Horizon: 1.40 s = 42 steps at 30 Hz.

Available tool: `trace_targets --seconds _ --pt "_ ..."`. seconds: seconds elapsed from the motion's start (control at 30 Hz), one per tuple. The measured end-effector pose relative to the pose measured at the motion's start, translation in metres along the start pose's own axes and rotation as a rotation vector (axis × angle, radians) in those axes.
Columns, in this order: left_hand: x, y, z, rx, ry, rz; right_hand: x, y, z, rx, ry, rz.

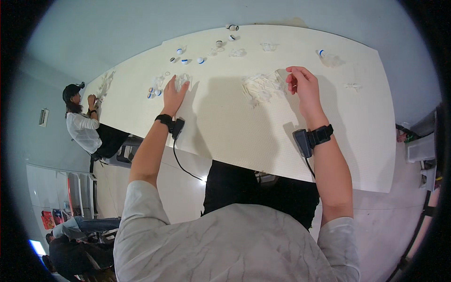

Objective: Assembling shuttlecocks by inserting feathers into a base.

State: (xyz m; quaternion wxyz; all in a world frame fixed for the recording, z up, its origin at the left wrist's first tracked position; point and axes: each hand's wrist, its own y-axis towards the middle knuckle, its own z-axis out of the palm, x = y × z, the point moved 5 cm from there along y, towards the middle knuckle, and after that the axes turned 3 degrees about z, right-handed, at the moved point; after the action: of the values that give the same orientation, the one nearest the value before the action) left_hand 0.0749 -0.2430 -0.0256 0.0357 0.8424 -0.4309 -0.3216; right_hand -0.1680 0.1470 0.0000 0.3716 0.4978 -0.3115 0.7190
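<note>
My left hand (174, 97) is on the left part of the table, its thumb and fingers on either side of a small clear plastic container (182, 80), gripping it. To the right, my right hand (304, 87) is raised over the table with its fingers curled in. Whatever may be between those fingertips is too small to make out. Beside it lies a loose pile of thin white sticks (261, 88) that look like cotton swabs. Each wrist wears a black strap with a small cabled box.
Several small round caps, white with blue (184, 61), are scattered at the far left. Clear crumpled plastic pieces (237, 53) lie farther back. A clear bottle with a blue-ringed cap (329, 57) rests at the far right. Another person (84, 124) works at the table's left end.
</note>
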Motion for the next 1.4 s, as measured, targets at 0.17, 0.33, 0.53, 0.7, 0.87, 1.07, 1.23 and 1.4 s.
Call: trace_targets --seconds 0.17,0.33,0.53,0.7,0.87,1.07,1.23,1.4 --pt "-0.012 0.000 0.004 -0.096 0.268 0.060 0.002 -0.001 0.004 0.026 0.001 -0.020" --pt "-0.014 0.001 0.005 -0.134 0.344 -0.003 0.000 0.000 0.001 0.020 0.004 -0.017" --pt "-0.008 0.006 0.011 -0.068 0.163 0.086 -0.001 -0.001 0.004 0.023 -0.036 0.007" --pt "-0.014 0.008 0.013 -0.051 0.155 0.220 0.002 -0.004 0.008 0.038 -0.031 0.007" --pt "-0.044 -0.002 0.023 0.070 0.029 0.177 0.002 -0.003 0.005 0.022 -0.035 0.013" --pt "-0.077 -0.014 0.043 0.130 0.053 0.271 0.002 -0.004 0.009 0.044 0.021 0.001" --pt "-0.122 -0.023 0.073 0.185 0.016 0.227 0.003 -0.003 0.007 0.064 0.028 -0.021" --pt "-0.174 -0.036 0.103 0.228 -0.026 0.155 0.004 -0.003 0.005 0.055 0.054 -0.027"
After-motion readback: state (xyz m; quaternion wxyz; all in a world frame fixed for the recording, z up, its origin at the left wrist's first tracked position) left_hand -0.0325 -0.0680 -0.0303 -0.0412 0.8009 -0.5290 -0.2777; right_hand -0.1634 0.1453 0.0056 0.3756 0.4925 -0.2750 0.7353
